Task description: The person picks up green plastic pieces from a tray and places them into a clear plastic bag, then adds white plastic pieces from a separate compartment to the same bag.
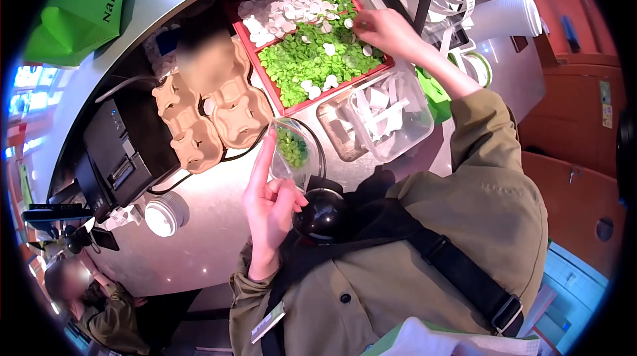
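Observation:
My left hand (269, 200) grips a clear plastic bag (304, 160), with the index finger pointing up along its edge and the other fingers curled. Small green pieces (292, 147) lie inside the bag. My right hand (388, 32) is at the right edge of a red tray (271, 94), fingers pinched together beside a small white piece; whether they hold one is hard to see. The tray holds many small green plastic pieces (298, 64) in its near part and white ones (285, 7) in the far part, with some white pieces scattered over the green.
Brown cardboard cup carriers (242, 117) and a black printer (129, 147) stand left of the tray. Right of it are a clear tub (415, 124) with paper strips and stacked white cups (507, 19). A round black object (320, 214) is close to my body. Another person (109, 316) is at lower left.

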A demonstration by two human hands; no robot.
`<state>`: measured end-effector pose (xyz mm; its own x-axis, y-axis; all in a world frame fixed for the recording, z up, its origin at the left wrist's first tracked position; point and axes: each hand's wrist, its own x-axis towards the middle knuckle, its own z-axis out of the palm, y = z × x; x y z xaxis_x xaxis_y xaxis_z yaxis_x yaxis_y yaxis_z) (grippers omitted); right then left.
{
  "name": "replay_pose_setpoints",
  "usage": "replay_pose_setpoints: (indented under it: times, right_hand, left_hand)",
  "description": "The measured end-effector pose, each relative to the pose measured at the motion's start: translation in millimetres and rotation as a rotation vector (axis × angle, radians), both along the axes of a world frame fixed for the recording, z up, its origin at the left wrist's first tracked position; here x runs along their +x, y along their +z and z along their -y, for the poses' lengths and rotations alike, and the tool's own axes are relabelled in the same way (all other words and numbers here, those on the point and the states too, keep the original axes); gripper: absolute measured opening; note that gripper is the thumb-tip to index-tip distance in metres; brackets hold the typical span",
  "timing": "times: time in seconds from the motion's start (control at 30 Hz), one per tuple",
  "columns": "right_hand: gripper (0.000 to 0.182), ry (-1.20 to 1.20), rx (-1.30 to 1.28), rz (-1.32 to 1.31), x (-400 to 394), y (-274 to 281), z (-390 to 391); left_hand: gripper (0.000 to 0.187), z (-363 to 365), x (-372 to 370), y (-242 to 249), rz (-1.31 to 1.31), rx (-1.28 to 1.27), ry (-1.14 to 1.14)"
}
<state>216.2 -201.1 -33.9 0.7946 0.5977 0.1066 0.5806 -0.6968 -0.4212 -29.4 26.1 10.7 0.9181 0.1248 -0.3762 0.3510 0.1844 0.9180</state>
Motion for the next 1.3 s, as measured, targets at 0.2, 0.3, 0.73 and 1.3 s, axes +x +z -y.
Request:
replay_pose_setpoints:
  times: [0.2,0.3,0.73,1.3]
  right_hand:
    - [0.021,-0.147,-0.255,-0.052,-20,-2,2]
    - [0.023,-0.181,-0.145,-0.110,-16,-5,-2]
    - [0.020,-0.239,-0.097,-0.111,-17,-10,-10]
    - [0.018,-0.074,0.350,-0.588,-80,49,-29]
  left_hand:
    - [0.069,-3,0,-2,-0.037,-0.069,-0.099]
    - [0.070,1,3,0,-0.017,-0.071,-0.108]
    - [0.069,17,16,-3,0.023,-0.058,-0.152]
    - [0.063,28,26,-2,0.039,-0.074,-0.152]
